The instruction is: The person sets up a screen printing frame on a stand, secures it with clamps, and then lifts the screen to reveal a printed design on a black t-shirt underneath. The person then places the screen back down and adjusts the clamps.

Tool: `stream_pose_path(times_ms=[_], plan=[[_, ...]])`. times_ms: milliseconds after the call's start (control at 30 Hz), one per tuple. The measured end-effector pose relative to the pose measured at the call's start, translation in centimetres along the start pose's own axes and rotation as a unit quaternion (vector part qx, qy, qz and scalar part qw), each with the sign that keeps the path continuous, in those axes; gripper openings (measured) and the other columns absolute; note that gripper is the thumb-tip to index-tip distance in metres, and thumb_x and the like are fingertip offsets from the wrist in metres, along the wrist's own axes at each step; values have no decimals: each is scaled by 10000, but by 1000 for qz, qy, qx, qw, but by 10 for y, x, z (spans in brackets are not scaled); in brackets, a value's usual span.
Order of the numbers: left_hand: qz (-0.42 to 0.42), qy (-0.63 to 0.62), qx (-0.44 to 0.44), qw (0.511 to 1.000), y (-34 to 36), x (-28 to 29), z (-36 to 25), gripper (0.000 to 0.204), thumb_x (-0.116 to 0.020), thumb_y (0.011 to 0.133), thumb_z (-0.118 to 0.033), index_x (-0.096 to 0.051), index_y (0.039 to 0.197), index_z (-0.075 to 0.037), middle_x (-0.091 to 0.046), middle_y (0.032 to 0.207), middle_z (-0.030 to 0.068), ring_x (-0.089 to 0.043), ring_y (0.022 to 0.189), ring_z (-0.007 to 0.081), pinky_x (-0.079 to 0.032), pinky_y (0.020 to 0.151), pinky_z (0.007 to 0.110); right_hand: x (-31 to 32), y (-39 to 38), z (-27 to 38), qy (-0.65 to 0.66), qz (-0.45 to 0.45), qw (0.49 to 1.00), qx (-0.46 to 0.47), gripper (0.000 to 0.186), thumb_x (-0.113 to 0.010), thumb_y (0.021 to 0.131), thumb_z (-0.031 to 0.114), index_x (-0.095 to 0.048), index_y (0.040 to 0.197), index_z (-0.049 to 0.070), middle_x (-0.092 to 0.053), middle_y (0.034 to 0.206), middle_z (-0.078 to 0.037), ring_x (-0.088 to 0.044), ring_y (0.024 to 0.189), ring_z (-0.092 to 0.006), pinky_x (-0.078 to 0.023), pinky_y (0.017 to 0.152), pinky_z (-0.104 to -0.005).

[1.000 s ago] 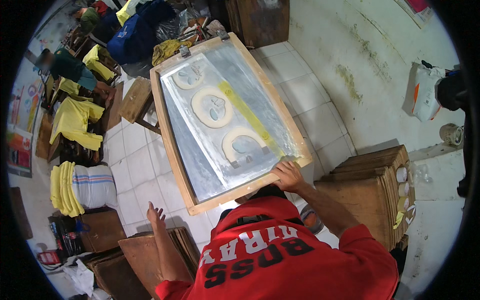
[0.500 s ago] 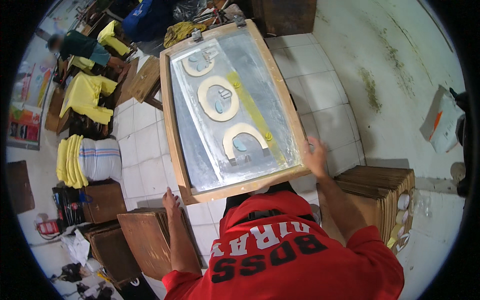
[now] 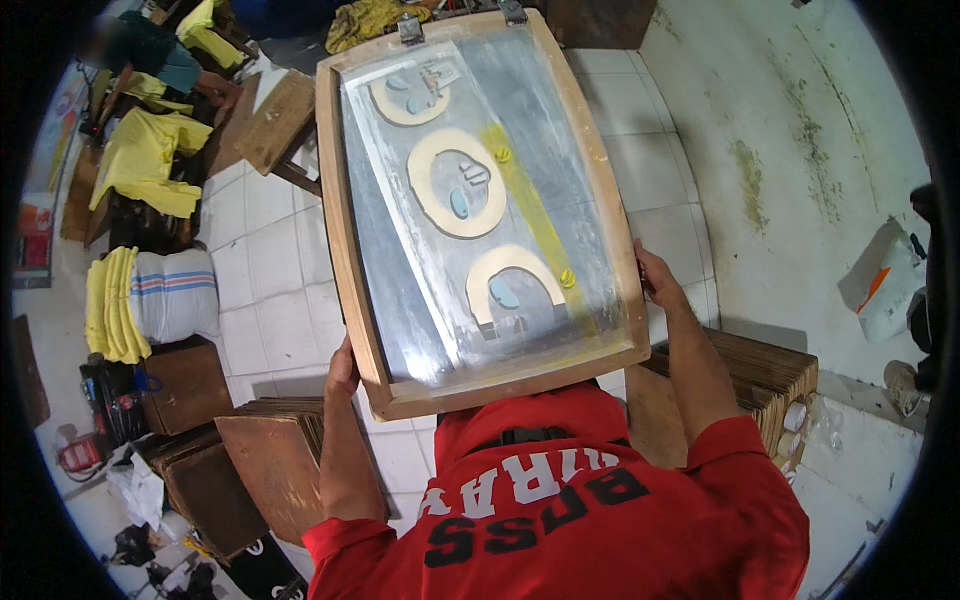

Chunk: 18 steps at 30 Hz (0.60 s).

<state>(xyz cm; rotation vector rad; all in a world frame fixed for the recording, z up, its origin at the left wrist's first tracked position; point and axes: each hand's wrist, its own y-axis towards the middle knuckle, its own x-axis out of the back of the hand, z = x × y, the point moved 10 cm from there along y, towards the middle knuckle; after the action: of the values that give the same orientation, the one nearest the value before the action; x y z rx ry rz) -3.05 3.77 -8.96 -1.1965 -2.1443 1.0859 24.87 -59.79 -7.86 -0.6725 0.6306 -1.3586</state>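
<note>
In front of me is a screen printing frame (image 3: 380,393), a wooden rectangle with grey mesh stretched across it. Cream ring shapes with pale blue patches show on the mesh, beside a yellow strip and a white strip. Two metal hinge clamps (image 3: 411,30) sit on its far rail. My left hand (image 3: 342,368) is closed on the left rail near the close corner, its fingers partly hidden behind the wood. My right hand (image 3: 657,276) grips the right rail a little farther up, fingers curled at the edge.
Stacks of brown boards (image 3: 265,440) stand at the left and others (image 3: 765,370) at the right. Yellow cloths (image 3: 150,160) drape over stands at the left, near a white sack (image 3: 175,295). A wooden bench (image 3: 275,120) is close by; a co-worker (image 3: 150,45) bends at the far left.
Both hands have come onto the side rails; before, the left was apart from the frame and the right was open beside its corner. The frame now appears larger and slightly farther right.
</note>
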Motion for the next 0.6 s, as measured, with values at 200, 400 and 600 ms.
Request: stream_pose_path(times_ms=[200, 400, 600], plan=[[94, -90, 31, 991, 20, -16, -1, 569, -566, 972, -517, -616, 1292, -49, -711, 1104, 77, -699, 962, 220, -595, 835, 397, -1, 20, -27, 83, 13, 996, -24, 463, -606, 1018, 378, -602, 1324, 29, -704, 1069, -65, -684, 872, -156, -584, 743, -327], [81, -103, 12, 991, 31, -6, -2, 498, -612, 935, -409, -627, 1247, -21, -719, 1059, 110, -713, 909, 234, -607, 797, 396, 8, 25, -32, 69, -16, 997, 3, 458, -610, 1019, 351, -580, 1340, 26, -703, 1042, -69, -680, 810, -157, -585, 711, -314], [77, -114, -2, 990, 37, -3, -3, 387, -542, 969, -337, -647, 1189, -36, -725, 1014, 102, -720, 874, 232, -611, 772, 389, 4, 23, -32, 82, -15, 996, 11, 452, -612, 1019, 348, -583, 1329, 21, -702, 1013, -64, -675, 798, -144, -581, 700, -307]])
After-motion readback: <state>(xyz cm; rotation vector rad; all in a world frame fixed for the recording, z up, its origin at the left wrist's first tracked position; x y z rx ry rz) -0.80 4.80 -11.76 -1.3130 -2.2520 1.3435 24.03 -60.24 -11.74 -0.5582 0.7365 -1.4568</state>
